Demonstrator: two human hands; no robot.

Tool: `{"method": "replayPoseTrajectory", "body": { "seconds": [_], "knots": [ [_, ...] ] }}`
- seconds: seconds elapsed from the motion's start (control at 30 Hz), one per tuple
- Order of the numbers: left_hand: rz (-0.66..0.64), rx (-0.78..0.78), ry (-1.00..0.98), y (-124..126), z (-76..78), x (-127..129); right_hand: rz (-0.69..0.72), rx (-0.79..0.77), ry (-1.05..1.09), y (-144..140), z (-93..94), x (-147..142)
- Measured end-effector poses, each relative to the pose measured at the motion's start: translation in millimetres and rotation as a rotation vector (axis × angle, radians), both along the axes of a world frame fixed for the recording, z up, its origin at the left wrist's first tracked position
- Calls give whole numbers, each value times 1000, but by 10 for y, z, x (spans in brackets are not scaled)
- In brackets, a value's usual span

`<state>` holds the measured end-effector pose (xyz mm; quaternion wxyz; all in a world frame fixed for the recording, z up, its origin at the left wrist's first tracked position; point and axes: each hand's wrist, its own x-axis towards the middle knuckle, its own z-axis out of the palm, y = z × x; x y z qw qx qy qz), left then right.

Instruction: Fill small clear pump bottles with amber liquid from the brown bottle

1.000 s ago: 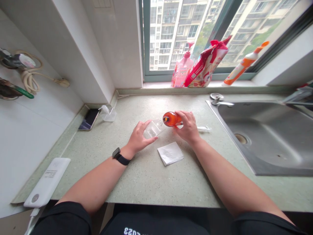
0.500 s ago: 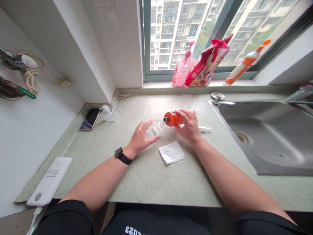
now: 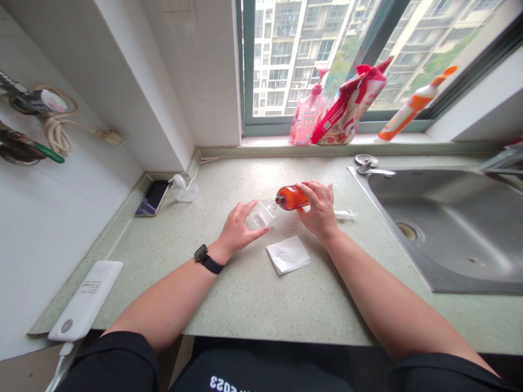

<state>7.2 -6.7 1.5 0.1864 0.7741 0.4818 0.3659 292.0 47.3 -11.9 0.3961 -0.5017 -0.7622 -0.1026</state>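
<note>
My right hand is wrapped round an amber bottle, tipped on its side with its uncapped mouth toward the left. Just left of that mouth, a clear plastic container sits in the grip of my left hand, thumb on the near side and fingers on the far side. Whether liquid is running out of the bottle is hard to make out. On the counter nearer me lies a folded white paper napkin. A small clear plastic item rests behind my right hand.
At the left are a phone, a clear container with a white pump top and a white power bank. The steel sink is on the right. Along the sill stand a pink pump bottle, a red bag and an orange-white bottle.
Both hands hold the bottle and the container in nearly the same pose. The whole view has shifted very slightly; nothing was taken up or let go.
</note>
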Motion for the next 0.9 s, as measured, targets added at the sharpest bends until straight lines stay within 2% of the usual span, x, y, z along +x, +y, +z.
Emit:
{"method": "replayPoseTrajectory", "body": {
  "seconds": [0.9],
  "knots": [
    [-14,-18,-13,33,-6,-3,-7,50,-13,-48,56,-5]
  ]
}}
